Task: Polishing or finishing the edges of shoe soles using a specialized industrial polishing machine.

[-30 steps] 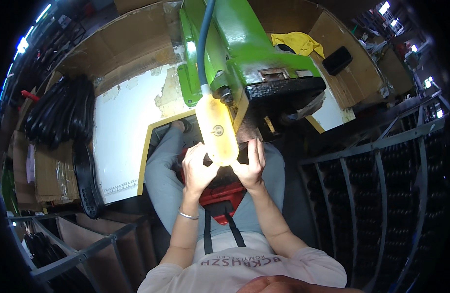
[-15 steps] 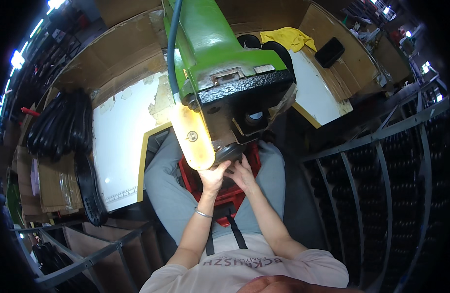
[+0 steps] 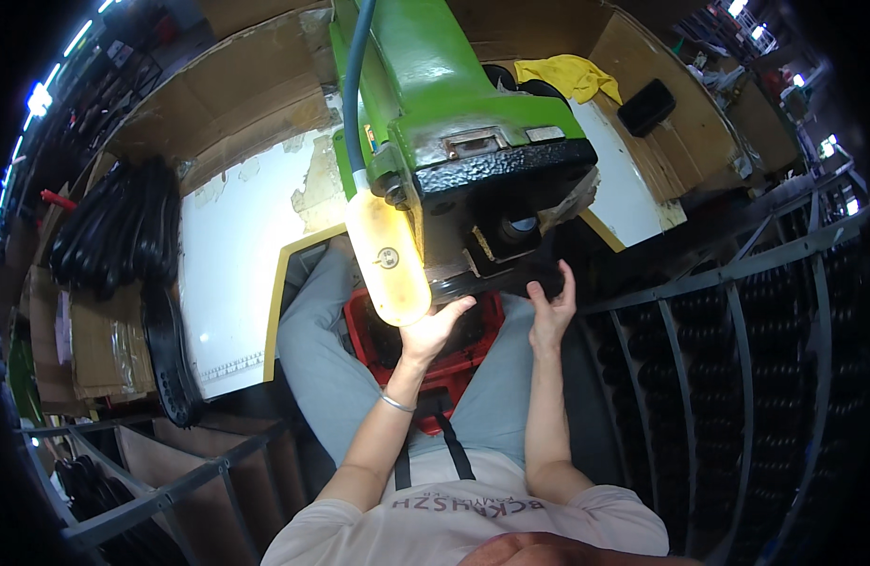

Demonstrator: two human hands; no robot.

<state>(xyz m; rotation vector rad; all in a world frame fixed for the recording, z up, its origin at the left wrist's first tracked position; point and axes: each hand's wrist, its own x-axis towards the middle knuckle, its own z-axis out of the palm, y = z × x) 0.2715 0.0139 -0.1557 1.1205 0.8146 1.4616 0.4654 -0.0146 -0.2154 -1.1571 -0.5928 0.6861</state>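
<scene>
Left hand (image 3: 433, 332) and right hand (image 3: 552, 316) sit apart, a glossy black elongated piece (image 3: 482, 285) between them, beneath the green-and-black metal machine (image 3: 496, 137); whether either grips, can't tell! Dark lettering (image 3: 459, 503) crosses the pale fabric shirt (image 3: 359, 540); a round dark emblem (image 3: 388, 258) marks the rounded yellow lamp (image 3: 394, 294).

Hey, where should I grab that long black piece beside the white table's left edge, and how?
Probably pinch the long black piece by its near end, reaching from the near side with your left hand. It points lengthwise toward you, that end juts free past the corner of the white table, and its far end meets the black pile.
</scene>
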